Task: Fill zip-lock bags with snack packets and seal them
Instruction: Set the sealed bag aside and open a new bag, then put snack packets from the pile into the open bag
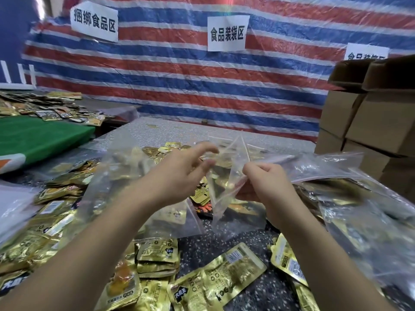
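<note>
The right hand [267,176] had its grip pinched on the limp, slippery zip-lock bag [229,176] held at centre; the left hand [186,169] hovered at nine o'clock, fingers apart. Best taken at the stiffer zip edge.

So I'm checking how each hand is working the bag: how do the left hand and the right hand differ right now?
The right hand has its fingers curled, pinching the edge of the clear zip-lock bag; the left hand has its fingers spread and relaxed, holding nothing firmly. The left hand looks motion-blurred at the fingertips; the right hand is sharper. Both are raised at the bag above the gold snack packets.
</note>
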